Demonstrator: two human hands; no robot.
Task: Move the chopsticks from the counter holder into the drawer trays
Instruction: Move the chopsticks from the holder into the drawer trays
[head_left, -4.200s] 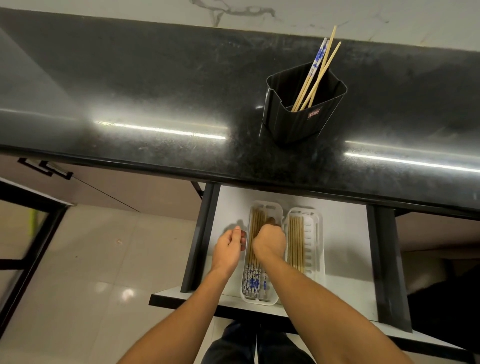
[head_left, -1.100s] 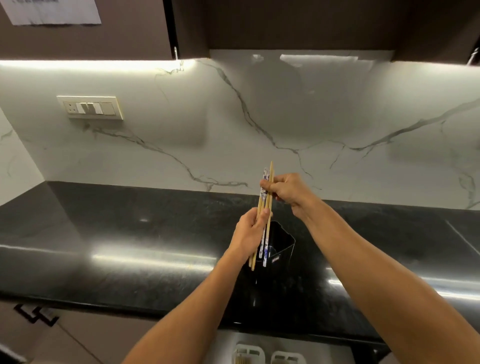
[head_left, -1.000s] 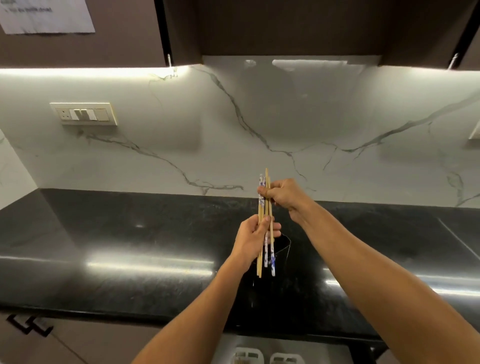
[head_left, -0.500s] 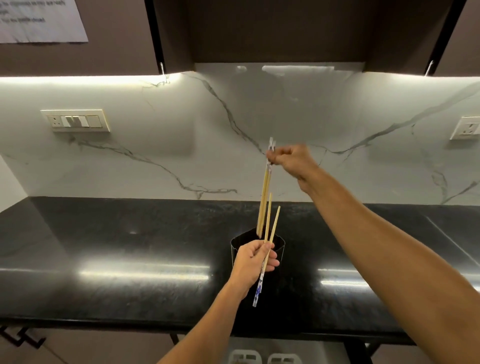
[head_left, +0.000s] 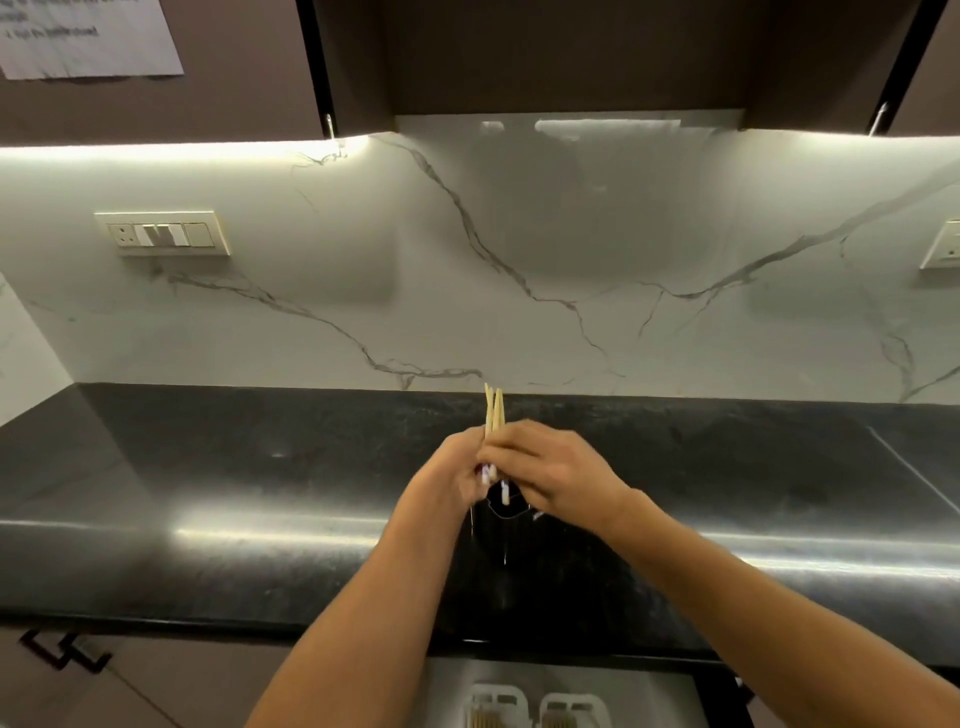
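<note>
A small bundle of chopsticks (head_left: 493, 410) stands upright between both hands, tan ends poking up, blue-and-white ends showing below the fingers. My left hand (head_left: 447, 480) and my right hand (head_left: 550, 475) are pressed together around the bundle, above the black counter holder (head_left: 501, 525), which they mostly hide. At the bottom edge, two white drawer trays (head_left: 496, 701) (head_left: 571, 704) show their far ends in the open drawer.
The black stone counter (head_left: 208, 493) runs left to right, with a marble backsplash behind it. Switch plates (head_left: 162, 234) (head_left: 943, 244) sit on the wall. Dark upper cabinets (head_left: 571, 57) hang overhead. A lower cabinet handle (head_left: 62, 652) is at the bottom left.
My right hand came down from high above the holder with its chopsticks and joined my left hand. The two groups now form one bundle held by both hands.
</note>
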